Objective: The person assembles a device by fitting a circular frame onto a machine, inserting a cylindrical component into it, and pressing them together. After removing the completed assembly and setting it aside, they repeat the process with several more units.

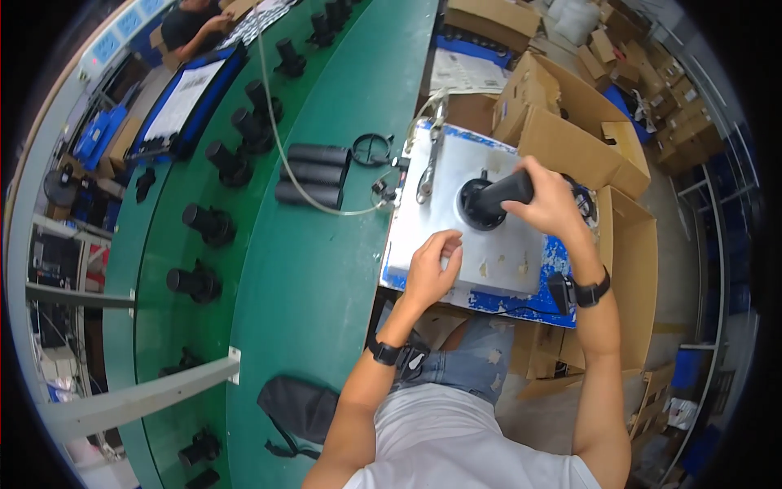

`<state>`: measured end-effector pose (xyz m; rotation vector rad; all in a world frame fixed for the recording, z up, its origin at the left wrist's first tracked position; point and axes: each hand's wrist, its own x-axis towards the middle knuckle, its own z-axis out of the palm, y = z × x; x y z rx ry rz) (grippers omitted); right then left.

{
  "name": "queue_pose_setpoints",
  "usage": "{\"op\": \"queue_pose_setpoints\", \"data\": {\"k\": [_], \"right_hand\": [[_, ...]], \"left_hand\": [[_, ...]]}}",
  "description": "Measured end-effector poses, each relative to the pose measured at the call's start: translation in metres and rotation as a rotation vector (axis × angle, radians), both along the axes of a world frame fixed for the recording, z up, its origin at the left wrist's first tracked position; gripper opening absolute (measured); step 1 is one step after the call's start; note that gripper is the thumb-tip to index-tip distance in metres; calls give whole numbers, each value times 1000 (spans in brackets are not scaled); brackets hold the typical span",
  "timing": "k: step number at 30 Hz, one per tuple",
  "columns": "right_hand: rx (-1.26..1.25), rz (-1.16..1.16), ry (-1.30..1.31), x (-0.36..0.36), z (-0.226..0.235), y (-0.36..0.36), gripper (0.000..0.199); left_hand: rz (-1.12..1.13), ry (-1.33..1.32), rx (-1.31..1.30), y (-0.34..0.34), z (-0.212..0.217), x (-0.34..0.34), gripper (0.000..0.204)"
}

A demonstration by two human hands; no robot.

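Observation:
My right hand is wrapped round a black cylindrical tube whose wider flanged base sits on a metal-topped fixture. The tube leans toward my right. My left hand rests over the near left part of the fixture, loosely curled, thumb apart from the fingers and nothing visible between them. A metal lever-like bar lies along the fixture's far left side. Left of it, on the green bench, are three black tubes side by side and a black ring with crossed spokes.
A clear hose loops across the green bench. Several black flanged tubes stand in a row at left. Open cardboard boxes stand at right. A black pouch lies near me. Another person sits at far left.

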<state>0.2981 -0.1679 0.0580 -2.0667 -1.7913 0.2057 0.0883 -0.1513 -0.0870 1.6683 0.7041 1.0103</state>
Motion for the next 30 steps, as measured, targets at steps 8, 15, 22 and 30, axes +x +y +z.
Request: {"op": "queue_pose_setpoints", "data": {"k": [8,15,22,30], "right_hand": [[-38,8,-160,-13,-25,27,54],[287,233,945,9,-97,33,48],[794,-157,759,-23,-124,42,38],[402,287,991,17,-120,38,35]], "left_hand": [[-17,-11,-39,-6,2,3,22],[-35,20,-1,-6,1,-2,21],[35,12,62,-8,5,7,17],[-56,-3,69,-3,4,2,15]]}}
